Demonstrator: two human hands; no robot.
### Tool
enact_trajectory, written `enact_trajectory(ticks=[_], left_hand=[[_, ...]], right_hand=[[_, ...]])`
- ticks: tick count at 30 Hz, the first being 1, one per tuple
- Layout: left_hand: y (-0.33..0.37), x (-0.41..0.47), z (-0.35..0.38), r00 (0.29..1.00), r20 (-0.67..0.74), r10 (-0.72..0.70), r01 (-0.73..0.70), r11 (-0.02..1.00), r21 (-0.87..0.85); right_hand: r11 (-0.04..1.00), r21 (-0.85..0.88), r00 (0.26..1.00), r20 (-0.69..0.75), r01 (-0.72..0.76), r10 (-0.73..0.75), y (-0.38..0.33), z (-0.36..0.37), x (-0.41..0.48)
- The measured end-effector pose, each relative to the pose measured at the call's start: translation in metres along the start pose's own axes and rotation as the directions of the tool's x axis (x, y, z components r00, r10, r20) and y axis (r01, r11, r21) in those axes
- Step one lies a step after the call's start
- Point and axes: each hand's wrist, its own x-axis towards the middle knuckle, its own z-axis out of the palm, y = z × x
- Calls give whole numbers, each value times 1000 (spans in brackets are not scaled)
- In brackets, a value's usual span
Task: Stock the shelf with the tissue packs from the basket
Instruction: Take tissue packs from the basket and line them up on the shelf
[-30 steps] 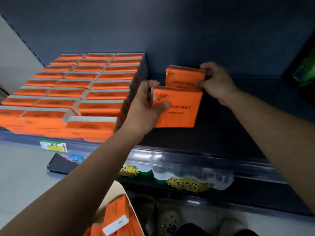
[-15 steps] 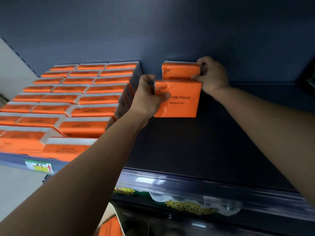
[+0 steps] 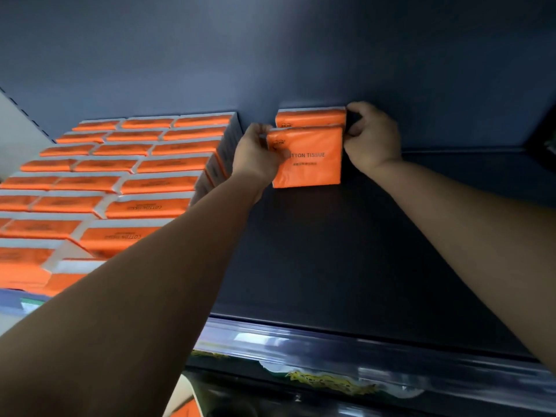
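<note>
- The shelf [image 3: 346, 260] is a wide, dark, matte board with a dark blue back wall [image 3: 270, 55] behind it; a glossy price rail [image 3: 331, 344] runs along its near edge.
- The left half of the shelf is already stocked: a block of orange tissue packs [image 3: 120, 176] stands in tight rows from the near edge to the back wall, several packs wide.
- The right half is almost bare, so by this judgement the task is roughly midway, with a large stretch of shelf left to fill.
- Two packs start a new column at the far end of that bare stretch, set a little apart from the stocked block.
- The rear pack [image 3: 311, 117] stands against the back wall; the front pack [image 3: 310, 164] stands upright just before it, seemingly touching, its "COTTON TISSUE" face turned to the near side.
- The left hand [image 3: 258, 155] grasps the front pack's left edge, thumb on the printed face.
- The right hand [image 3: 371, 136] is curled at the packs' right edges; whether it grips the rear pack or only steadies both cannot be told.
- A lower shelf [image 3: 316, 386] with yellow price tags shows below the rail.
- At the bottom edge a sliver of orange [image 3: 188, 410] suggests more packs below; the basket itself cannot be made out.
- A pale wall [image 3: 18, 127] shows at the far left.
</note>
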Motion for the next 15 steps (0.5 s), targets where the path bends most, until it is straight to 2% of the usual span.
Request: enact_trajectory(ticks=[5, 10, 15], left_hand=[[2, 9, 14, 991, -112, 74, -57, 988, 145], [-1, 4, 19, 969, -177, 173, -132, 966, 220], [-2, -2, 17, 978, -136, 161, -117, 951, 286]], right_hand=[[1000, 6, 998, 61, 11, -11, -1, -2, -5], [1000, 15, 998, 68, 13, -14, 0, -2, -9], [1000, -24, 995, 99, -14, 16, -4, -7, -20]])
